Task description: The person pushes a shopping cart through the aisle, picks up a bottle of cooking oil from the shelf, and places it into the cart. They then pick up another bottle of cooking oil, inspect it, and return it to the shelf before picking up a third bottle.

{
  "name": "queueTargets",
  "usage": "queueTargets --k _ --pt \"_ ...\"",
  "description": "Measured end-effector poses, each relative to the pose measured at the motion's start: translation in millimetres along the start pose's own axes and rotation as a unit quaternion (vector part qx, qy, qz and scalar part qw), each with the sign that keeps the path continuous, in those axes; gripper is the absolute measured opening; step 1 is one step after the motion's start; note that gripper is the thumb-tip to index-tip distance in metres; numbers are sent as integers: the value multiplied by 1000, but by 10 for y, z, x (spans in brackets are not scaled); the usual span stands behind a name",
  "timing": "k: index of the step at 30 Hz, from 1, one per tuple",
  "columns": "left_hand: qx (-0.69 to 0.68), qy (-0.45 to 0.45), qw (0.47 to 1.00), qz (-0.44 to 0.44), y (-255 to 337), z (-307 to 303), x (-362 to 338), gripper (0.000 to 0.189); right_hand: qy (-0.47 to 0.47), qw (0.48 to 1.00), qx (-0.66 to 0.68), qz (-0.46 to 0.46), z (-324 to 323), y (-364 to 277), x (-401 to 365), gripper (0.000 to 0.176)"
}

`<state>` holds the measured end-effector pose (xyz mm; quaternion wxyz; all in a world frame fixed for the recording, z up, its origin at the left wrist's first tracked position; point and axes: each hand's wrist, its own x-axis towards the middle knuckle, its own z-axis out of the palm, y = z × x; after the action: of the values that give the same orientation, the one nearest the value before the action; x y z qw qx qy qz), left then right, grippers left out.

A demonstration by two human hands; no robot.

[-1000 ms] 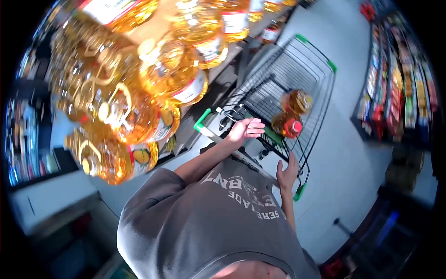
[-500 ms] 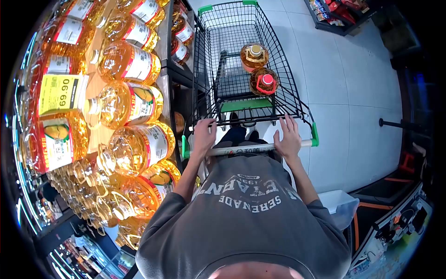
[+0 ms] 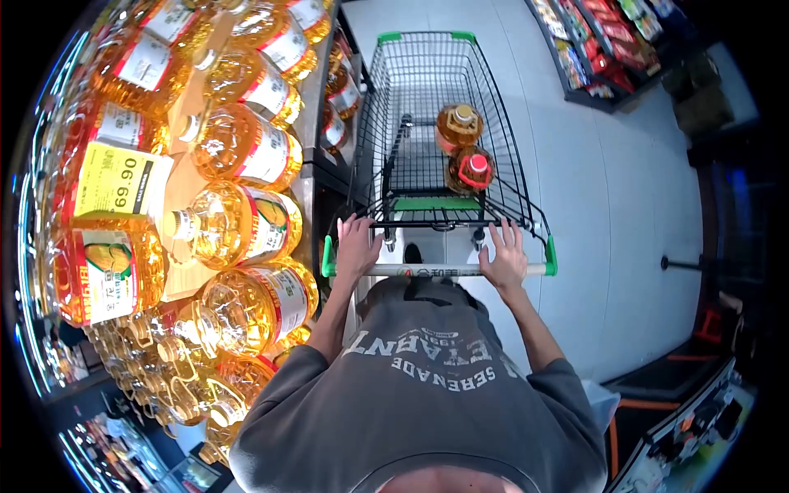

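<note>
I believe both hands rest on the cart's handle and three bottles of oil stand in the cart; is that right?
Not quite. The head view shows two bottles in the cart, not three: the red-capped bottle and the pale-capped bottle just beyond it. The left hand and the right hand do rest on the handle.

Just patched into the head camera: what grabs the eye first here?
A wall of golden oil bottles fills the shelves on the left, a yellow 69.90 price tag among them. Straight ahead, the left hand and right hand rest, fingers stretched, on the cart handle; a pale-capped bottle and a red-capped bottle stand in the basket.
</note>
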<state>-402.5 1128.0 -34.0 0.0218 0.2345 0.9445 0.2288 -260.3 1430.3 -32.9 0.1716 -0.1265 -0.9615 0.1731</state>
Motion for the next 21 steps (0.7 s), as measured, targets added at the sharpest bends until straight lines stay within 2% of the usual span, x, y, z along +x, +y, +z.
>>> queueTargets --k 6,13,21 --pt "6 46 999 -9 -82 7 589 32 -39 999 -14 19 103 14 599 48" --pt "2 34 999 -39 -230 67 1154 34 -38 999 -32 9 295 109 1164 47" --pt "33 78 996 -23 -323 108 1795 34 -82 995 -43 18 408 190 1929 49"
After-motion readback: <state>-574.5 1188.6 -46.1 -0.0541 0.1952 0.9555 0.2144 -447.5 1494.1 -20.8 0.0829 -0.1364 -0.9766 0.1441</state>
